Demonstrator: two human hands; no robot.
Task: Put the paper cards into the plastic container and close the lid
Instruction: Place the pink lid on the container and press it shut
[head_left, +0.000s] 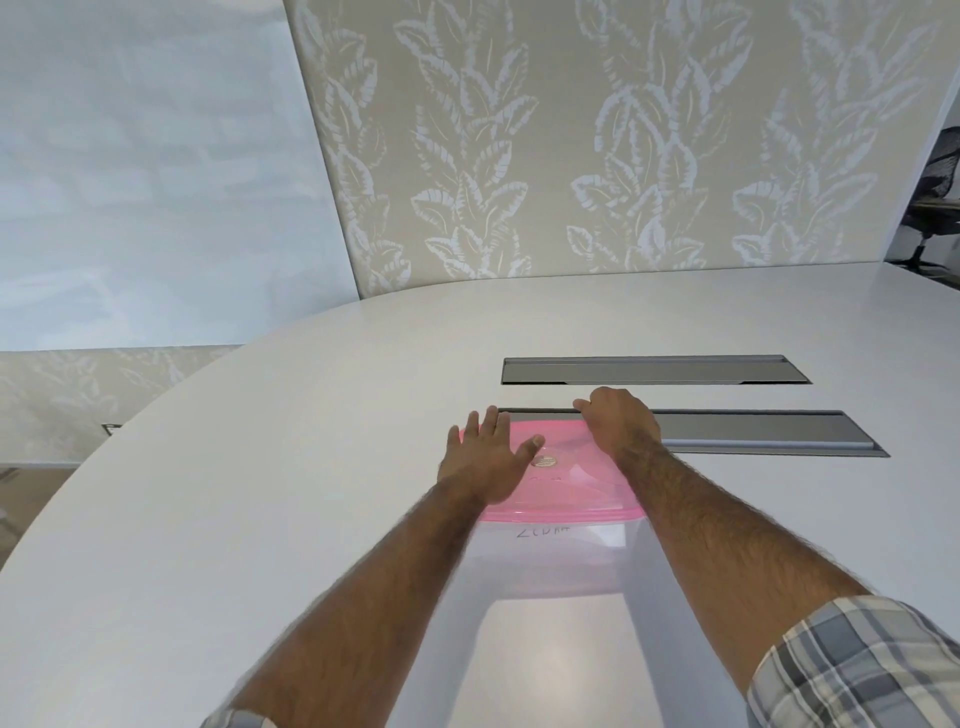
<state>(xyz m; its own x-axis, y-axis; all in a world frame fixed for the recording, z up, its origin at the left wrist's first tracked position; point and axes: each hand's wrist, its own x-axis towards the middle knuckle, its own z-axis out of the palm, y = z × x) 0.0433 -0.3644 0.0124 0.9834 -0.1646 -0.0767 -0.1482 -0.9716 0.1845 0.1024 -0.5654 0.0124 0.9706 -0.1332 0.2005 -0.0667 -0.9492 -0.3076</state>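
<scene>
A clear plastic container (550, 556) stands on the white table (260, 519) in front of me, with a pink lid (571, 488) lying on top of it. Handwriting shows through the container's near wall. My left hand (488, 462) lies flat on the lid's left part, fingers straight and spread. My right hand (618, 421) is at the lid's far right corner, its fingers curled over the edge there. No paper cards can be made out through the plastic.
Two long grey cable slots are set into the table, one (649, 370) farther back and one (753, 434) just behind the container. A leaf-patterned wall stands behind the table. An office chair (935, 192) shows at the far right.
</scene>
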